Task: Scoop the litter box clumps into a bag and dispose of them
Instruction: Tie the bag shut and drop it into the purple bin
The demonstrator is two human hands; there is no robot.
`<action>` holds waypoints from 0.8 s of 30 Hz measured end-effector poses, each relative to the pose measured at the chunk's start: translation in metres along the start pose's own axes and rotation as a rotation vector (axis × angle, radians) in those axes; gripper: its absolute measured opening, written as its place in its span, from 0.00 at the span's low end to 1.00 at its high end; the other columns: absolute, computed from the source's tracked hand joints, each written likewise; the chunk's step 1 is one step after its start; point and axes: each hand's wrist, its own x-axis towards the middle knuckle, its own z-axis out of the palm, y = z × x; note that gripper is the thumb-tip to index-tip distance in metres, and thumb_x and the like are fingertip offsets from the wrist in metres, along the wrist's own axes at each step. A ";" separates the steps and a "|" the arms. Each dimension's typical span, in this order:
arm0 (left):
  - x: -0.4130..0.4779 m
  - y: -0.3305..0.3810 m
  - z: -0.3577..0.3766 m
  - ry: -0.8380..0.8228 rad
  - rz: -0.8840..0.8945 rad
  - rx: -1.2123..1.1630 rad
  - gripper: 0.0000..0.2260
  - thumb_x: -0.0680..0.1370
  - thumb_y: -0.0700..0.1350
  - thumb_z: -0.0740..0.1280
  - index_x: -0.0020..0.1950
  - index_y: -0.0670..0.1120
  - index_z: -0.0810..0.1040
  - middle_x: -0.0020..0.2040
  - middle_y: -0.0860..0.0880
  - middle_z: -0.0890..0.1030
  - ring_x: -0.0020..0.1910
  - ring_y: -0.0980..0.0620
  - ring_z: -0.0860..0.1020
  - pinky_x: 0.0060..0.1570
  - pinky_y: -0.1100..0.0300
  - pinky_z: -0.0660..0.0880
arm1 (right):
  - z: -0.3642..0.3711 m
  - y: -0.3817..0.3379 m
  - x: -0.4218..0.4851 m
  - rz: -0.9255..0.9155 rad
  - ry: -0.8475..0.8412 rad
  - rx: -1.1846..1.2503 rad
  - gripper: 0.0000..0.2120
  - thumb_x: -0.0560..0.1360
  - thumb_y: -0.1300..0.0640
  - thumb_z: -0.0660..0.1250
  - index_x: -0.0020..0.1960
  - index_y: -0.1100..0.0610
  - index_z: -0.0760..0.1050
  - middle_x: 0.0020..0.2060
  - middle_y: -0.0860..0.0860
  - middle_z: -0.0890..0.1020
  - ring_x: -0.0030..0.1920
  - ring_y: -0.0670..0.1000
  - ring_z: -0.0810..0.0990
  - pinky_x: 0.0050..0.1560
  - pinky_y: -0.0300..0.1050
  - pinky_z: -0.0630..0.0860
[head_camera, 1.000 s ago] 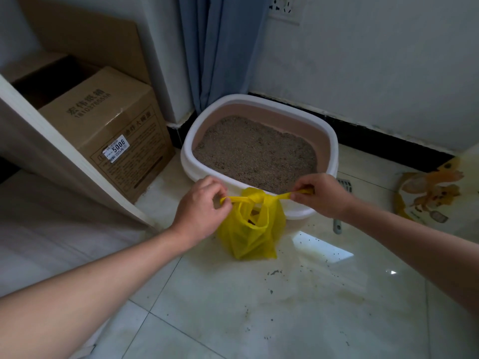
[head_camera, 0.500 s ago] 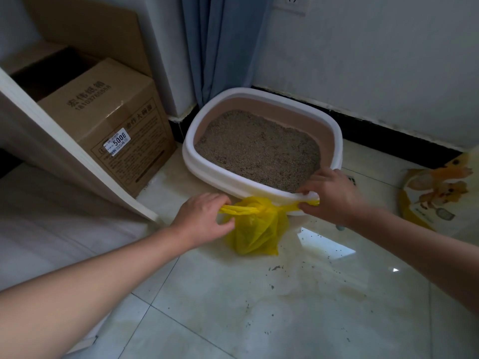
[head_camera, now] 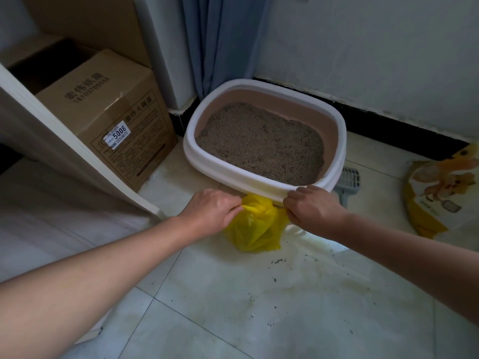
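I am looking down through the head camera at both hands, which are meeting over a yellow bag (head_camera: 256,229). The left hand (head_camera: 212,211) is pinching the left end of the bag's gathered top, its fingers curled in tight against the thumb. The right hand (head_camera: 311,208) is closing round the right end, knuckles up and fingers folded under. I cannot see the plastic inside that fist, only where it runs in. Between the two hands the bag's neck is bunching into a narrow twist.

The bag is sitting on the tiled floor (head_camera: 233,307), bulging below the hands, just in front of the near rim of the litter box (head_camera: 233,177). I cannot tell whether it is touching the rim. The litter (head_camera: 261,149) in the box is lying fairly level. A grey scoop (head_camera: 350,180) is lying on the floor against the box's right corner, partly hidden behind the right hand.

Loose grains (head_camera: 278,261) are dotting the tiles near the bag. A cardboard box (head_camera: 111,112) is standing to the left of the litter box, a blue curtain (head_camera: 223,40) is hanging behind it, and a printed sack (head_camera: 440,193) is lying at the right edge.
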 end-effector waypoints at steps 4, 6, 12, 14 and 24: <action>-0.009 -0.005 -0.001 -0.010 -0.030 -0.054 0.13 0.80 0.54 0.58 0.40 0.50 0.74 0.33 0.52 0.77 0.32 0.47 0.75 0.28 0.57 0.68 | 0.005 -0.012 -0.004 -0.001 -0.126 0.034 0.18 0.78 0.51 0.62 0.67 0.50 0.75 0.46 0.50 0.79 0.42 0.53 0.80 0.38 0.51 0.79; -0.012 -0.007 -0.003 -0.013 -0.041 -0.077 0.13 0.80 0.55 0.58 0.40 0.50 0.73 0.33 0.53 0.76 0.32 0.48 0.74 0.28 0.56 0.69 | 0.006 -0.014 -0.005 0.026 -0.145 0.133 0.21 0.80 0.48 0.60 0.72 0.49 0.67 0.50 0.50 0.81 0.47 0.54 0.80 0.43 0.52 0.79; -0.010 -0.012 -0.009 -0.024 -0.013 -0.028 0.14 0.80 0.55 0.57 0.41 0.50 0.74 0.34 0.53 0.76 0.33 0.49 0.74 0.29 0.57 0.67 | -0.003 -0.014 -0.002 0.101 -0.238 0.068 0.19 0.83 0.48 0.57 0.74 0.43 0.67 0.48 0.51 0.82 0.49 0.53 0.80 0.45 0.47 0.74; -0.012 -0.013 -0.008 -0.030 -0.005 -0.016 0.14 0.80 0.54 0.57 0.40 0.50 0.74 0.33 0.52 0.75 0.33 0.48 0.74 0.29 0.57 0.69 | -0.006 -0.011 -0.001 0.110 -0.211 0.040 0.14 0.83 0.49 0.58 0.63 0.50 0.77 0.46 0.52 0.83 0.48 0.54 0.81 0.44 0.49 0.76; -0.041 -0.027 -0.002 -0.087 -0.001 0.057 0.09 0.75 0.45 0.70 0.37 0.49 0.74 0.28 0.50 0.74 0.28 0.45 0.74 0.29 0.60 0.64 | 0.004 0.004 -0.020 0.195 -0.270 -0.150 0.02 0.74 0.53 0.72 0.45 0.50 0.81 0.33 0.50 0.82 0.29 0.54 0.78 0.29 0.43 0.63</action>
